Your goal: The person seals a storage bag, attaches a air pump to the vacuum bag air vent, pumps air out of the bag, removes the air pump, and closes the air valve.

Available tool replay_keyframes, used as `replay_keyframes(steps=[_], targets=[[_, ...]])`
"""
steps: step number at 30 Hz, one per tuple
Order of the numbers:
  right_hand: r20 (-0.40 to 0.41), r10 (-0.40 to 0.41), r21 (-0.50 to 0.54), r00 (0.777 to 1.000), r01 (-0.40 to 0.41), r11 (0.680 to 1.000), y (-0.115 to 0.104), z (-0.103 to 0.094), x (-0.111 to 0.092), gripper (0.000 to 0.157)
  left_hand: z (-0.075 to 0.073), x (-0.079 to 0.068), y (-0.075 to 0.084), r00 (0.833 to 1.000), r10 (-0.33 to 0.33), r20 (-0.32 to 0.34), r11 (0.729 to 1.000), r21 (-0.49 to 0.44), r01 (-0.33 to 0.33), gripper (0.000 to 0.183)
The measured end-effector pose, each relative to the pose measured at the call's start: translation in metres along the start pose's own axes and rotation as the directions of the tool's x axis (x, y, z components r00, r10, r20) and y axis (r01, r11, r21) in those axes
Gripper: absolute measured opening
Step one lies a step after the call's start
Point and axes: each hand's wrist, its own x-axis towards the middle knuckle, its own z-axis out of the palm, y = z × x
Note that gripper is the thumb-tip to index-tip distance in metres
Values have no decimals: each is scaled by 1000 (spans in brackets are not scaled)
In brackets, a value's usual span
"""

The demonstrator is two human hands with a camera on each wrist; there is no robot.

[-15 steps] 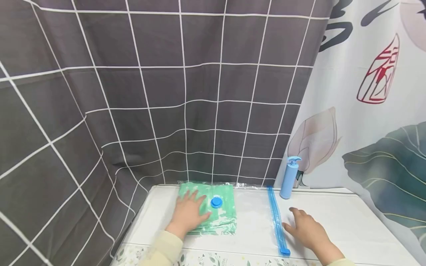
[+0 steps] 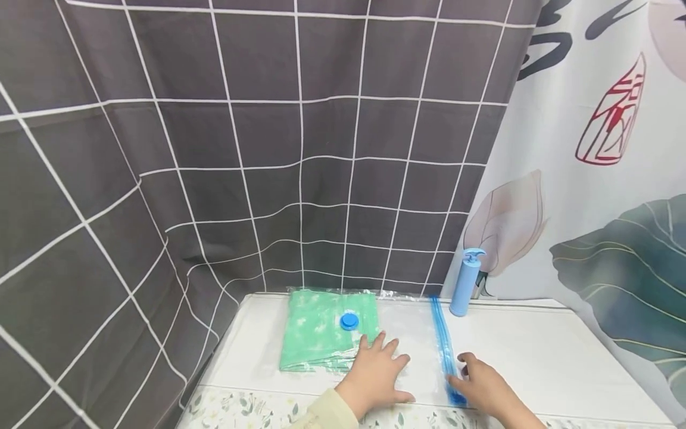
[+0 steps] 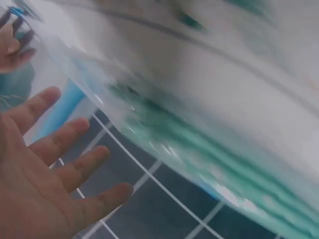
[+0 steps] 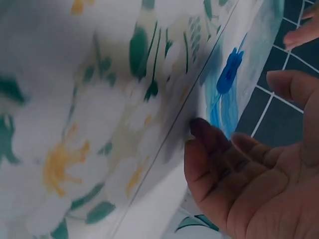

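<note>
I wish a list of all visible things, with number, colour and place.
clear bag: 1, transparent, on tabletop
folded cloth: 1, green-white, inside bag
valve cap: 1, blue, on bag
zip strip: 1, blue, bag's right edge
slider: 1, blue, zip strip's near end
hand pump: 1, light blue, right of bag
tabletop: 1, white, below
floral border: 1, white-green-yellow, tabletop's front
grid fabric: 1, dark grey, behind
printed fabric: 1, white, behind right
left hand: 1, cream-sleeved, bag's near edge
right hand: 1, beside zip strip
</note>
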Motion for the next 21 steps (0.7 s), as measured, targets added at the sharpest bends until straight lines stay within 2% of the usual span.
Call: replay_keyframes(steps=[2,6,10,15,17,21], targets=[[-8,6,41,1000,-6,999,-2,-2,1,71,0,7,7,1000,15,17,1000,13,-15,77],[39,80,188,996,-86,978,-4,-3,1,80,4,14,20,998,63,23,997,36,-64,68],[115,152,347,982,-183,920,0,0,-2,84,10,15,31,993,111,-41,990,88,-107,48],[201,209,458,957,-280,844,8,-1,-5,81,9,16,42,982,154,-107,983,112,-142,28],[223,219,491,950,-304,816,8,-1,-6,78,8,17,46,979,161,-126,982,121,-146,23],[237,200,545,951,-301,783,5,1,-9,72,6,20,53,972,172,-157,977,156,-148,13]])
